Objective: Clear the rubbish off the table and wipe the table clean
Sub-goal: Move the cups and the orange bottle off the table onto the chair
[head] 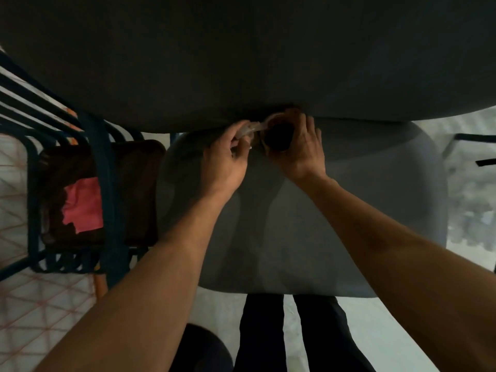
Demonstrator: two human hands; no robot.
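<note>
Both bare forearms enter from the lower corners and converge toward the middle of the view, above the person's dark trouser legs (290, 331) and a pale floor (214, 299). Left hand (228, 159) has its fingers curled round a crumpled piece of clear plastic rubbish (251, 129), pinching it at the near edge of the desk (241, 49); what the plastic is cannot be told, for that part is blurred and dim. Right hand (298, 146) has its fingers and thumb wrapped round a dark cup-like container (277, 136), whose round mouth faces the left hand, and the clear plastic touches or just meets its rim. Both hands sit side by side, nearly touching, right at the curved border of the dark desk, which fills the whole upper half of the view. Beneath the hands and forearms lies a grey chair seat (335, 224), with rounded corners, tucked partly under the desk edge. To the left stands a dark blue metal-framed chair (107, 162) with several parallel bars, and through its frame a brown seat (139, 167) shows, bearing a pink cloth (86, 205). Farther left the floor carries a pale covering with an orange criss-cross pattern (40, 296). At the right edge a speckled grey floor surface (472, 200) and a thin black bar (475, 136) are visible, well apart from the hands.
</note>
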